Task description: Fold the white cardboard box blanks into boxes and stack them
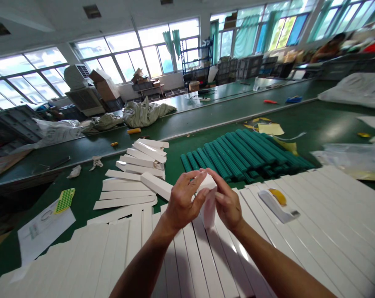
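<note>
Both of my hands hold one white box end-on at the middle of the view. My left hand (186,198) has its fingers and thumb pressed on the left side of the white box (209,207). On the right side, my right hand (227,200) grips the same box near its upper end. Below them lie rows of flat white boxes (106,244). Beyond my right hand is a stack of green ribbed rods (237,153). Narrow white boxes (128,186) are piled loosely left of my hands.
A tape dispenser (279,203) rests on the boxes at the right. Printed paper (46,227) with a green sticker sheet (65,200) lies at left. Plastic bags (355,159) are at right. A person (330,47) is in the far background.
</note>
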Demonstrator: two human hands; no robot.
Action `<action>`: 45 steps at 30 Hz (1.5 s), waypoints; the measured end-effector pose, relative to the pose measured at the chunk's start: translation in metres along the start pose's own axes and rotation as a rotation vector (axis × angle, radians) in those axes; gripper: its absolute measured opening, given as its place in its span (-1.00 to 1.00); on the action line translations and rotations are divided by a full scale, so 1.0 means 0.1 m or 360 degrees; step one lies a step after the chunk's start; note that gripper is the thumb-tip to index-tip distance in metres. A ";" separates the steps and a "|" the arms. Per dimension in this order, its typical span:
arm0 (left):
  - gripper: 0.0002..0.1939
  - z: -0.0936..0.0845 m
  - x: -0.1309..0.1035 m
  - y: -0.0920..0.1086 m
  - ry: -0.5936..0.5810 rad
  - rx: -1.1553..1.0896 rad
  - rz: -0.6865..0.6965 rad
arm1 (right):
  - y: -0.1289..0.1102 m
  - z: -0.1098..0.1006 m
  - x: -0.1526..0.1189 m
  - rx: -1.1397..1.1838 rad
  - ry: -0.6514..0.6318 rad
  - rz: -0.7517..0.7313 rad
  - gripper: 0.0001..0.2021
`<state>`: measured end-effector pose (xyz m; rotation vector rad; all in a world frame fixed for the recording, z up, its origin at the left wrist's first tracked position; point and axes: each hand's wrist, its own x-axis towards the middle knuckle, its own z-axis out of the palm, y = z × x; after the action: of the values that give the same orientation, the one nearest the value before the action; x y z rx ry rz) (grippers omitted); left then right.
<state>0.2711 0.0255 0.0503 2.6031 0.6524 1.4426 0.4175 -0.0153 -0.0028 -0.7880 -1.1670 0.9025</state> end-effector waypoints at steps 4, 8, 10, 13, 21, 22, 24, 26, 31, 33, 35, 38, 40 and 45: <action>-0.68 -0.07 0.07 0.01 -0.0072 0.0017 -0.0012 | 0.02 -0.01 -0.02 -0.0291 -0.0097 -0.0216 -0.38; -0.71 -0.11 0.14 0.00 -0.0153 0.0004 0.0015 | 0.04 0.00 -0.01 -0.0418 -0.0112 -0.0302 -0.34; -0.72 -0.12 0.18 -0.02 -0.0211 -0.0015 0.0045 | 0.05 0.01 0.00 -0.0478 -0.0080 -0.0302 -0.32; -0.72 -0.15 0.23 -0.04 -0.0294 -0.0016 0.0072 | 0.08 0.05 0.02 -0.0629 0.0018 -0.0321 -0.28; -0.70 -0.25 0.33 -0.08 -0.0539 0.0148 0.0288 | 0.11 0.11 0.03 -0.0932 0.0086 -0.0395 -0.16; -0.71 -0.25 0.32 -0.09 -0.0522 0.0105 0.0332 | 0.11 0.10 0.03 -0.0967 0.0079 -0.0415 -0.17; -0.70 -0.23 0.29 -0.11 -0.0465 0.0009 0.0411 | 0.13 0.08 0.04 -0.1014 0.0072 -0.0466 -0.17; -0.67 -0.19 0.26 -0.13 -0.0411 -0.0019 0.0460 | 0.14 0.08 0.06 -0.1007 0.0053 -0.0501 -0.17; -0.59 -0.14 0.20 -0.15 -0.0414 0.0144 0.0441 | 0.14 0.08 0.11 -0.0977 -0.0020 -0.0485 -0.13; -0.59 -0.13 0.20 -0.16 -0.0406 0.0133 0.0433 | 0.12 0.09 0.13 -0.0973 -0.0009 -0.0477 -0.11; -0.59 -0.11 0.21 -0.17 -0.0376 0.0073 0.0436 | 0.11 0.08 0.14 -0.0964 -0.0002 -0.0440 -0.10; -0.58 -0.09 0.23 -0.17 -0.0393 0.0032 0.0493 | 0.09 0.07 0.15 -0.0937 -0.0025 -0.0365 -0.09; -0.57 -0.09 0.25 -0.18 -0.0441 0.0066 0.0532 | 0.09 0.05 0.16 -0.0920 -0.0034 -0.0350 -0.09; -0.55 -0.05 0.25 -0.22 -0.0499 0.0124 0.0566 | 0.11 0.04 0.22 -0.0938 -0.0063 -0.0353 -0.12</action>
<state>0.2716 0.0546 0.0667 3.0307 0.2198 1.0525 0.4145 0.0091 -0.0023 -1.0857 -1.5484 0.3857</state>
